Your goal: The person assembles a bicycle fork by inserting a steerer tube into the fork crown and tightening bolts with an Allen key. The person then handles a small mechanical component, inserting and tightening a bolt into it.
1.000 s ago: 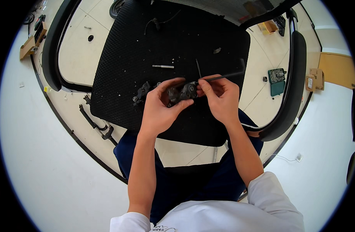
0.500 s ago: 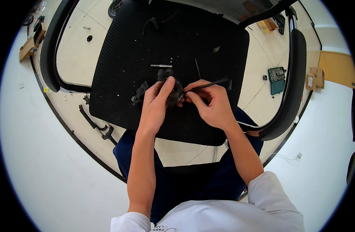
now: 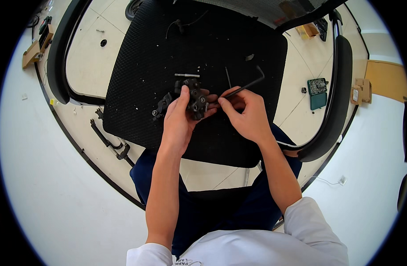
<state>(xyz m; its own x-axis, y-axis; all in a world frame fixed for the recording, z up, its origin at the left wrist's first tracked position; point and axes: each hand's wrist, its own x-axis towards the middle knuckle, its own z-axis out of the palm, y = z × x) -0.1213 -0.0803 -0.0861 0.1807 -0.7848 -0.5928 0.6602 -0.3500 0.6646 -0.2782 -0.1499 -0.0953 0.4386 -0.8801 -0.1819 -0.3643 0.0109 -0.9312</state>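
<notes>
My left hand [image 3: 176,119] is closed round a dark, bolted metal part [image 3: 196,95], with the thumb on its near-left side and fingers behind it. Its exact kind is unclear. In my right hand [image 3: 248,114], thumb and fingers pinch a black L-shaped hex key [image 3: 252,83]; its bent end points away to the far right. The key's near tip is hidden by the fingers, close to the part's right side. A similar black part [image 3: 161,107] lies just left of my left hand. Beyond the held part rests a slim silver pin [image 3: 187,75].
Everything lies on a black chair seat [image 3: 137,75] between two armrests [image 3: 57,57]. A thin dark rod [image 3: 228,77] and a black piece with wires [image 3: 181,26] lie farther off. On the floor are a bicycle fork [image 3: 110,142] and an open green case [image 3: 318,101].
The held part has turned in my left hand, showing more of its bolts. The hex key has swung round, its bent end now pointing farther away from me.
</notes>
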